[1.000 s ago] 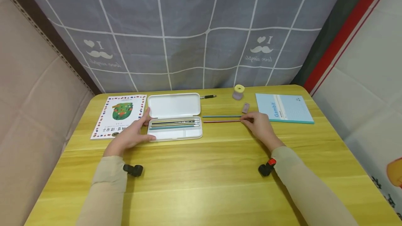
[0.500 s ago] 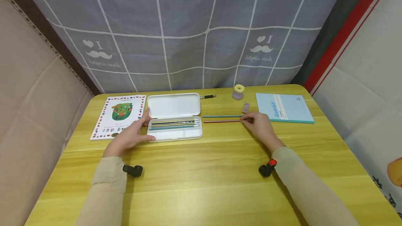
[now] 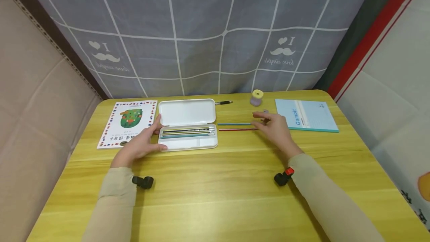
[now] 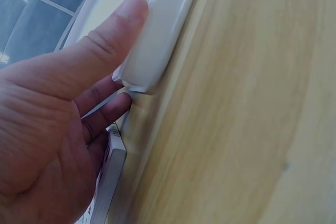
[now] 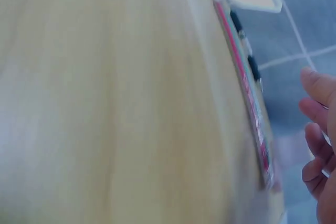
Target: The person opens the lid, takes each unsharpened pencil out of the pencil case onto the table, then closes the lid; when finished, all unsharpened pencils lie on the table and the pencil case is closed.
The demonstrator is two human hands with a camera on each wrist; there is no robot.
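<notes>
An open white pencil case [image 3: 178, 145] lies on the table with several pencils [image 3: 184, 133] in its tray. My left hand [image 3: 141, 145] holds its left end, the thumb [image 4: 118, 27] over the front corner and the other fingers behind. To the right of the case lie a green pencil [image 3: 231, 124] and a red pencil [image 3: 235, 130], side by side. My right hand [image 3: 276, 130] is over their right ends in the head view. In the right wrist view its loosely bent fingers [image 5: 315, 140] stand apart from the pencils and hold nothing.
A picture booklet [image 3: 131, 118] lies left of the case. Behind the pencils are a black pen [image 3: 223, 102] and a small yellow-topped container [image 3: 256, 98]. A small eraser [image 3: 266, 111] is mostly hidden by the right hand. A blue notebook [image 3: 307, 115] lies at the right.
My right hand has let go of the red pencil and risen slightly, its fingers spreading and now covering most of the eraser. The left hand stays on the case.
</notes>
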